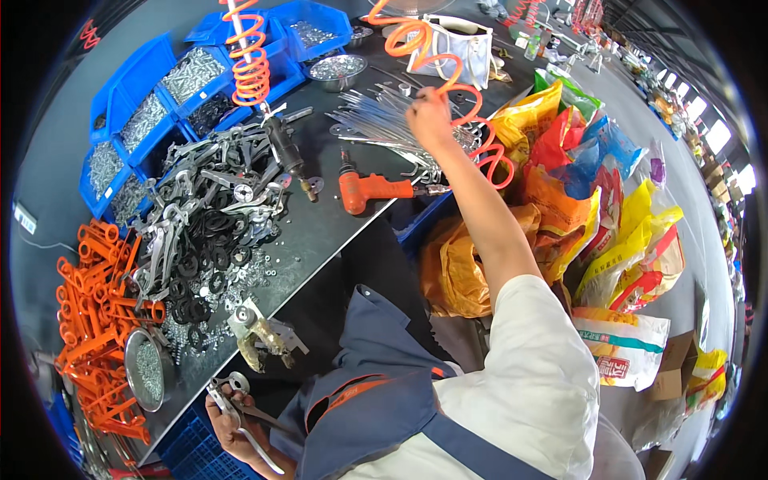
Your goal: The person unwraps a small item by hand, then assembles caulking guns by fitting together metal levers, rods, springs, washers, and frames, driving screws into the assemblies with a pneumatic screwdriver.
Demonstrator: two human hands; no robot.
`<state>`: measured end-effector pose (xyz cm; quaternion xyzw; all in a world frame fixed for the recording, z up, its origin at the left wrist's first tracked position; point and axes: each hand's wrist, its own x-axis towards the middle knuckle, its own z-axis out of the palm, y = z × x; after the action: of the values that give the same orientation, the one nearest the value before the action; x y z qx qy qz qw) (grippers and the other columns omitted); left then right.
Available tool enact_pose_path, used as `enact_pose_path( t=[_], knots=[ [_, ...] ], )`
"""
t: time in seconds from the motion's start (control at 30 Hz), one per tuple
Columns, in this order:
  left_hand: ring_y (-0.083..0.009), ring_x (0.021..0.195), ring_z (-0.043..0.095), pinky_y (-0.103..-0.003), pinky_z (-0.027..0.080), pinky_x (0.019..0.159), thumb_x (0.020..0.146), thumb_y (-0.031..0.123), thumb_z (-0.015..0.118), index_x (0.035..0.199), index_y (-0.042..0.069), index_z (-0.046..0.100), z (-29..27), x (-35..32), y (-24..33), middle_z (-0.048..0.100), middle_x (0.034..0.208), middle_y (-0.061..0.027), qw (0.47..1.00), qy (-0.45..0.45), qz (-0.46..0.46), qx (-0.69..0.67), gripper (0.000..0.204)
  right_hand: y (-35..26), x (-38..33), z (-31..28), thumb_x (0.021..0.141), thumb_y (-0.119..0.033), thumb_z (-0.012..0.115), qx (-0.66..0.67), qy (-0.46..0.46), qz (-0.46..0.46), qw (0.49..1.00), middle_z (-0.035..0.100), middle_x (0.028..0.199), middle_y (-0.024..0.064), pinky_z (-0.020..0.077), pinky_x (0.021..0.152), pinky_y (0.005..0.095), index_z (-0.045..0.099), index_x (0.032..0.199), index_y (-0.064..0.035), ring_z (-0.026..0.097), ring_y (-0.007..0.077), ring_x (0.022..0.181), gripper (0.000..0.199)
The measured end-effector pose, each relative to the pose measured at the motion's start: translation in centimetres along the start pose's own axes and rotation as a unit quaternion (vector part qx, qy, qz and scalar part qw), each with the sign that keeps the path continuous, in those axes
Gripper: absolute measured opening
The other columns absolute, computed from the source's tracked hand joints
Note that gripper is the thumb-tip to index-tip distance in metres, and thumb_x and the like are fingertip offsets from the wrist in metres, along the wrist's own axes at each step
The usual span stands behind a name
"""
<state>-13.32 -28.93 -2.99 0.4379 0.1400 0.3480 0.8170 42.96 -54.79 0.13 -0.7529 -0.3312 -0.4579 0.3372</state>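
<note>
My left hand (234, 424), low in the view by the table's front edge, is closed around a silver metal handle assembly (228, 404) with a round end and curved levers. Farther off, my right hand (430, 118) reaches across a pile of thin silver rods (376, 124), next to an orange coiled air hose (460, 72). Its fingers are curled together, and what they hold, if anything, is hidden. An orange pistol-shaped power tool (368, 190) lies nearer on the table. Just above the left hand is a metal fixture (254, 326) at the table edge.
Silver and black metal parts (212, 200) lie heaped at left, beside orange metal parts (96, 320) and a bowl of small hardware (150, 370). Blue bins (148, 120) of screws stand behind. A black air screwdriver (286, 152) hangs from a coiled hose. Colourful bags (552, 208) crowd the right.
</note>
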Motion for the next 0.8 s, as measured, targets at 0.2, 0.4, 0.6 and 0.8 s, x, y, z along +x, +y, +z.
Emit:
enact_pose_path(
  t=[0.2,0.4,0.6,0.8],
  knots=[
    [-0.0208,0.096,0.055,-0.033,0.048,0.081,0.08,0.017,0.067,0.125,-0.002,0.04,0.2,-0.6,-0.2,0.054,0.113,-0.0132,1.0,0.027,0.01,0.013,0.056,-0.7,-8.7,-1.6,0.085,-0.009,0.053,0.126,-0.169,0.337,0.918,0.06,0.084,0.0144,0.0496,0.067,0.0422,0.058,0.075,0.0037,0.059,0.0303,0.081,0.016],
    [-0.0215,0.094,0.058,-0.036,0.049,0.079,0.081,0.023,0.066,0.122,0.0,0.043,-0.1,-0.3,-0.4,0.056,0.11,-0.013,0.998,0.043,0.019,0.031,0.052,-11.5,-13.1,-7.6,0.094,-0.019,0.052,0.608,0.079,0.647,0.453,0.059,0.088,0.0134,0.0572,0.078,0.0387,0.049,0.104,0.0101,0.061,0.0239,0.075,0.031],
    [-0.0214,0.084,0.06,-0.035,0.049,0.074,0.073,0.014,0.067,0.113,0.001,0.044,3.2,-0.3,-0.5,0.06,0.1,-0.0144,0.996,0.083,0.004,0.026,0.048,-13.7,-14.9,-4.2,0.098,-0.038,0.039,0.688,-0.318,0.542,0.363,0.063,0.101,0.0229,0.047,0.093,0.0524,0.059,0.106,0.006,0.059,0.0413,0.103,0.049],
    [-0.0203,0.08,0.059,-0.031,0.046,0.076,0.078,0.008,0.062,0.114,0.001,0.039,4.8,-0.4,0.8,0.063,0.095,-0.0206,0.99,0.089,0.062,0.088,0.042,-14.5,-12.0,-0.2,0.094,-0.032,0.054,0.656,-0.158,0.595,0.437,0.043,0.059,0.0005,0.0284,0.038,0.0216,0.042,0.068,-0.0131,0.038,0.0087,0.043,0.034]
  ],
)
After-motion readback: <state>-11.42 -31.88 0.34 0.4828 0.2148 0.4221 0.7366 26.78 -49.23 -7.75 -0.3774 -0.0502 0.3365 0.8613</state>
